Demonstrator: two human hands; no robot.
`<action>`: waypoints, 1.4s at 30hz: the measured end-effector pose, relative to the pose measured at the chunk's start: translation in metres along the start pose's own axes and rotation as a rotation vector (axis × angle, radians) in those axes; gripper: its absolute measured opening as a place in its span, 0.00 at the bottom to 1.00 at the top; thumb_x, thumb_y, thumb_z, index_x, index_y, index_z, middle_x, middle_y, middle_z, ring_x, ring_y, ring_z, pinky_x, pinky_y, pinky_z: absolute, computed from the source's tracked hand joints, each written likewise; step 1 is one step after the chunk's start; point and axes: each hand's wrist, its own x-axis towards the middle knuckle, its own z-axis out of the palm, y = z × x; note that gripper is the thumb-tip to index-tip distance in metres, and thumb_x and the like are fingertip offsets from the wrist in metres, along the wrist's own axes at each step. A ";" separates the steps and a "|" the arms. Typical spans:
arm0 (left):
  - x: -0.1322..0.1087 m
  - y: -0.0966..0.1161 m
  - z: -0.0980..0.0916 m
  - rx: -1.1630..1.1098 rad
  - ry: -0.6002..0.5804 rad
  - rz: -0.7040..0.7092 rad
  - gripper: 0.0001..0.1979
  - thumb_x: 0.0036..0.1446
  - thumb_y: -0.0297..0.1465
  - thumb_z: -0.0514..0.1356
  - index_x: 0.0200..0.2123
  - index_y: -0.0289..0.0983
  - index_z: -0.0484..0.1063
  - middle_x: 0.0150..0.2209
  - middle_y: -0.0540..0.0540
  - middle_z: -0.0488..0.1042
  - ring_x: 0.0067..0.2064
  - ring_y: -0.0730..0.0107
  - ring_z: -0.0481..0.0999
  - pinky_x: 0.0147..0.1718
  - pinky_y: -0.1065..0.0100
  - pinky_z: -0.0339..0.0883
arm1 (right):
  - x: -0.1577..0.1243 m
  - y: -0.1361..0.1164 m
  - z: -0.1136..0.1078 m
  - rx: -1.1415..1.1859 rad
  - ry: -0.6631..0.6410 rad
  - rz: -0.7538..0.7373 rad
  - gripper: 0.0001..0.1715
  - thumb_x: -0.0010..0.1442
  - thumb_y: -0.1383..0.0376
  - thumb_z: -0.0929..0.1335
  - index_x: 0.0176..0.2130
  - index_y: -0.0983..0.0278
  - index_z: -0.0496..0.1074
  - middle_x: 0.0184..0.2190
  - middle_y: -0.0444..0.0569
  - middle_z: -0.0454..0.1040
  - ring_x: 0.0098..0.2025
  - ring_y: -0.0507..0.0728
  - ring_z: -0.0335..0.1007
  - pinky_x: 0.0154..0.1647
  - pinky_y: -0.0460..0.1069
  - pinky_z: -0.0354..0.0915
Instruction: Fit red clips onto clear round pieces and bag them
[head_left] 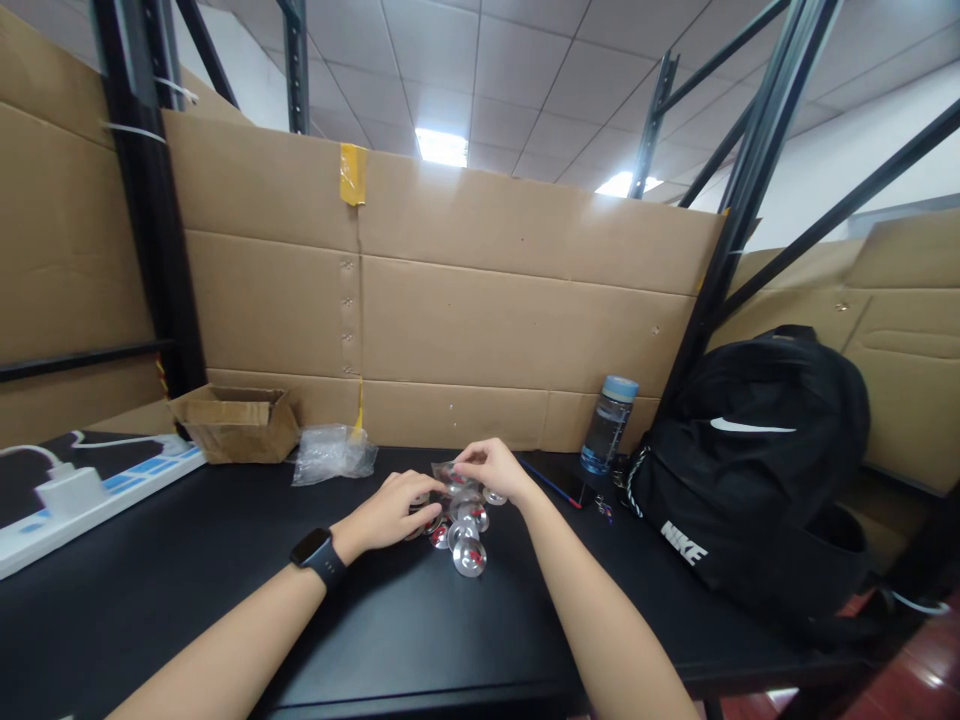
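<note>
Several clear, round plastic pieces with red marks (469, 557) lie in a loose pile on the black table, close to both hands. They look like small suction cups, but I cannot tell their exact kind. My left hand (394, 512), with a dark watch on its wrist, rests at the pile's left side. Its thumb and forefinger are apart, with some pieces showing between and below them. On the far side of the pile, my right hand (491, 470) pinches a clear piece (456, 480), partly hidden by the fingers. Another clear piece (495, 496) lies under the right palm.
A small open cardboard box (240, 425) and a crumpled clear plastic bag (334, 455) sit at the back left. A white power strip (105, 510) runs along the left. At right stand a water bottle (609, 425) and a black backpack (757, 480), with a pen (551, 485) nearby.
</note>
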 end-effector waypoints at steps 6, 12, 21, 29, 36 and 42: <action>-0.003 -0.006 0.013 0.008 -0.099 0.000 0.19 0.65 0.40 0.56 0.59 0.51 0.70 0.57 0.45 0.74 0.56 0.57 0.71 0.55 0.57 0.60 | 0.000 -0.005 0.001 -0.078 0.049 -0.033 0.14 0.53 0.57 0.73 0.32 0.66 0.81 0.26 0.49 0.80 0.29 0.56 0.73 0.33 0.49 0.67; -0.002 -0.002 0.011 0.040 -0.118 0.002 0.20 0.65 0.38 0.57 0.60 0.51 0.68 0.57 0.45 0.73 0.57 0.57 0.70 0.55 0.57 0.60 | 0.003 -0.006 0.002 -0.003 0.211 -0.086 0.15 0.55 0.56 0.71 0.31 0.67 0.78 0.27 0.48 0.78 0.29 0.54 0.71 0.33 0.48 0.65; 0.003 -0.003 -0.003 0.001 0.092 -0.038 0.15 0.66 0.38 0.56 0.54 0.44 0.70 0.54 0.43 0.72 0.55 0.58 0.71 0.57 0.55 0.62 | 0.001 -0.016 0.008 0.082 0.348 -0.203 0.19 0.62 0.49 0.67 0.35 0.63 0.71 0.31 0.47 0.74 0.33 0.55 0.71 0.38 0.48 0.67; 0.010 -0.002 0.009 -0.534 0.270 -0.181 0.29 0.64 0.39 0.58 0.64 0.41 0.51 0.52 0.38 0.75 0.51 0.59 0.78 0.51 0.55 0.71 | -0.005 -0.017 0.026 0.133 0.082 -0.139 0.18 0.61 0.50 0.68 0.38 0.62 0.71 0.28 0.45 0.73 0.25 0.53 0.71 0.28 0.47 0.66; 0.013 -0.007 0.000 -0.644 0.409 -0.237 0.24 0.59 0.36 0.63 0.54 0.41 0.57 0.36 0.48 0.78 0.36 0.68 0.80 0.37 0.68 0.72 | -0.006 -0.017 0.027 0.122 0.114 -0.146 0.24 0.57 0.58 0.71 0.51 0.60 0.67 0.34 0.45 0.74 0.27 0.51 0.71 0.29 0.46 0.68; 0.011 -0.014 -0.006 -0.455 0.457 -0.230 0.10 0.61 0.38 0.60 0.37 0.37 0.69 0.35 0.46 0.78 0.39 0.65 0.80 0.40 0.65 0.72 | -0.009 -0.015 0.028 0.147 -0.002 -0.104 0.43 0.51 0.61 0.75 0.61 0.56 0.56 0.41 0.46 0.75 0.28 0.51 0.74 0.33 0.48 0.70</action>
